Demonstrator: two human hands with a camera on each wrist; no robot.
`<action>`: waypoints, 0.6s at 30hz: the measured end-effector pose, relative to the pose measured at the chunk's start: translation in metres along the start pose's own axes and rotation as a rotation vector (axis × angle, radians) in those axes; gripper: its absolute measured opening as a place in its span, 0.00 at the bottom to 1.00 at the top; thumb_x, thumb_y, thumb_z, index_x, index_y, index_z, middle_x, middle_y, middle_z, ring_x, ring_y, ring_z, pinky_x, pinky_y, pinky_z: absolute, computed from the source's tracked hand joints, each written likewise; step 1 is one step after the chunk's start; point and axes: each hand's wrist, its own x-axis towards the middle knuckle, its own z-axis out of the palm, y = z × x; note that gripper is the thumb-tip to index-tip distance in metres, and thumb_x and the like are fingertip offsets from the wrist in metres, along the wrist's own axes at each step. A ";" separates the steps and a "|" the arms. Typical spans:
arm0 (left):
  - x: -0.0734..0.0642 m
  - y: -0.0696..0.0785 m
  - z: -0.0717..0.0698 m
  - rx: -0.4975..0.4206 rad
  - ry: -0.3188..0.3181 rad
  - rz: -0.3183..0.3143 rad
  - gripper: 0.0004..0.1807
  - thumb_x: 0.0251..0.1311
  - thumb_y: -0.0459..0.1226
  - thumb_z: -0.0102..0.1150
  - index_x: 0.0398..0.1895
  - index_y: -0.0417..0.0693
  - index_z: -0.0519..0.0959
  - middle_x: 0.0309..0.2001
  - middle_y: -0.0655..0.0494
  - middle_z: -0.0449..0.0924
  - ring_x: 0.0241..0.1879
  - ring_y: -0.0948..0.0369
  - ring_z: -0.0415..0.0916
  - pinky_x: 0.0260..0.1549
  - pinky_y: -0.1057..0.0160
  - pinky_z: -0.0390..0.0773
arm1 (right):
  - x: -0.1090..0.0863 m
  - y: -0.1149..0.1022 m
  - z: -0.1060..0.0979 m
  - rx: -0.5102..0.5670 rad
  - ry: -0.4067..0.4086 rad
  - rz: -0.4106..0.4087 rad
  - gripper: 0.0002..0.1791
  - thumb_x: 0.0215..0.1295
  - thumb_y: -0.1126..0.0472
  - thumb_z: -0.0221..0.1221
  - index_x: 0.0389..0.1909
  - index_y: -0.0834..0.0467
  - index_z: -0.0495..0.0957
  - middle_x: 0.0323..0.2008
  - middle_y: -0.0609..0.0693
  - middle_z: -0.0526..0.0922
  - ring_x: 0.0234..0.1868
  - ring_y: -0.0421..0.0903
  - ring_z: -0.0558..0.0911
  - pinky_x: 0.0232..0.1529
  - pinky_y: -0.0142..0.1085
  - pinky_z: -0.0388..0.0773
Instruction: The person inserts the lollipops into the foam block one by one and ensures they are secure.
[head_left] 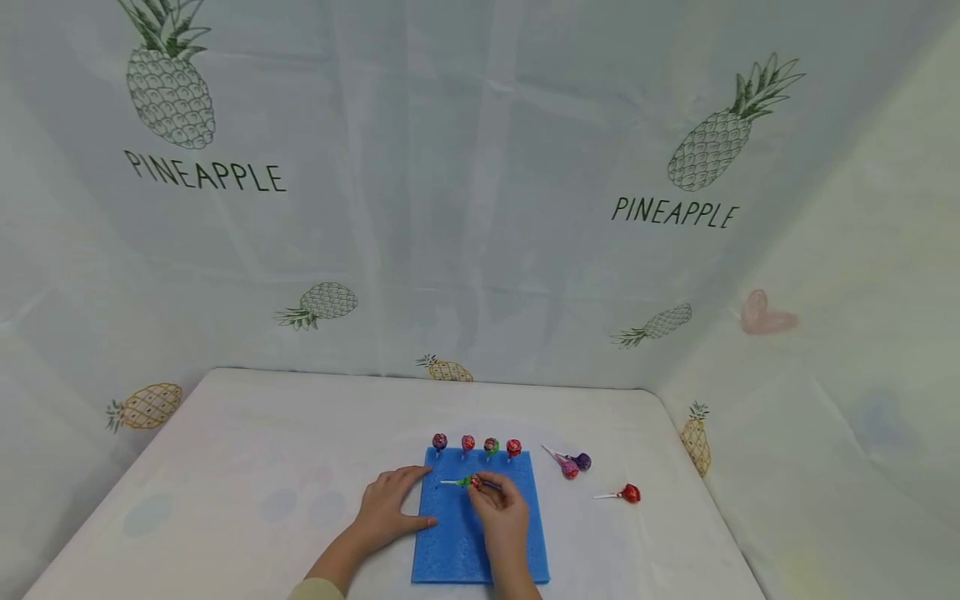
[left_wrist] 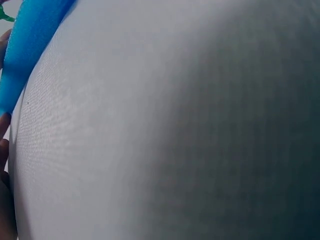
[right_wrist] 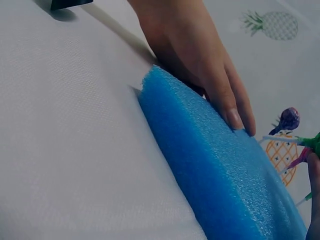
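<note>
Head: blue rectangular foam block (head_left: 453,554) lies on white cloth-covered surface (head_left: 300,450); right hand (head_left: 501,510) pinches green-and-red wrapped lollipop (head_left: 470,481) above it; left hand (head_left: 382,510), spread, touches its left edge. Left wrist: block's side. Right wrist: left hand's straight fingers (right_wrist: 222,95) on block

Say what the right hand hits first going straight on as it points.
Likely the standing green-and-red lollipop, third from left on the blue block; with depth unclear, the right hand might pass above it.

White table (head_left: 285,450), far corners rounded; behind and beside it, pale hanging cloth (head_left: 465,208) printed with green-outlined pineapples (head_left: 171,98), two lettered PINEAPPLE (head_left: 204,174) beneath, yellow pineapples (head_left: 152,407) lower down, pink heart (head_left: 759,318) on the right side.
</note>
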 end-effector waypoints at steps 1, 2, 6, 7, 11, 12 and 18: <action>0.000 0.000 0.000 -0.001 -0.003 -0.005 0.48 0.45 0.67 0.66 0.68 0.55 0.69 0.65 0.48 0.68 0.62 0.43 0.61 0.56 0.35 0.59 | 0.000 0.001 0.001 0.001 -0.006 0.000 0.15 0.55 0.74 0.67 0.45 0.70 0.80 0.42 0.60 0.83 0.43 0.50 0.85 0.41 0.34 0.81; 0.000 0.000 0.000 -0.004 -0.003 -0.006 0.48 0.45 0.67 0.66 0.68 0.55 0.69 0.65 0.48 0.68 0.62 0.43 0.61 0.56 0.35 0.59 | 0.000 0.002 0.001 0.003 -0.012 -0.001 0.16 0.54 0.74 0.68 0.44 0.71 0.80 0.42 0.60 0.84 0.43 0.50 0.85 0.41 0.34 0.81; 0.000 0.001 -0.001 -0.012 -0.005 -0.005 0.47 0.45 0.66 0.67 0.68 0.54 0.69 0.65 0.48 0.68 0.62 0.43 0.61 0.56 0.35 0.60 | 0.001 0.006 0.001 0.003 -0.036 -0.010 0.15 0.54 0.73 0.68 0.44 0.71 0.80 0.42 0.61 0.84 0.42 0.50 0.85 0.41 0.35 0.82; -0.001 0.002 -0.002 -0.016 -0.004 -0.004 0.47 0.45 0.65 0.67 0.68 0.54 0.69 0.65 0.48 0.68 0.62 0.43 0.61 0.56 0.35 0.59 | 0.001 0.007 0.002 0.002 -0.040 -0.006 0.16 0.54 0.72 0.69 0.44 0.70 0.80 0.42 0.60 0.84 0.42 0.50 0.85 0.41 0.35 0.81; -0.003 0.004 -0.003 -0.021 -0.003 0.001 0.47 0.45 0.65 0.68 0.68 0.54 0.69 0.65 0.48 0.68 0.62 0.43 0.61 0.56 0.35 0.59 | 0.001 0.010 0.002 -0.009 -0.053 -0.003 0.16 0.54 0.71 0.69 0.44 0.70 0.81 0.42 0.59 0.84 0.42 0.49 0.85 0.41 0.35 0.81; -0.003 0.005 -0.004 -0.021 -0.002 0.002 0.47 0.45 0.64 0.68 0.68 0.54 0.69 0.65 0.48 0.68 0.61 0.43 0.62 0.56 0.35 0.59 | 0.001 0.010 0.003 -0.011 -0.055 0.000 0.16 0.54 0.71 0.69 0.44 0.70 0.81 0.42 0.59 0.84 0.43 0.49 0.85 0.41 0.35 0.81; -0.004 0.006 -0.005 -0.023 0.005 0.005 0.47 0.45 0.64 0.68 0.67 0.53 0.70 0.65 0.48 0.68 0.61 0.43 0.62 0.56 0.35 0.59 | 0.000 0.010 0.003 -0.007 -0.059 0.005 0.16 0.55 0.71 0.69 0.45 0.69 0.81 0.43 0.59 0.84 0.43 0.48 0.85 0.42 0.34 0.81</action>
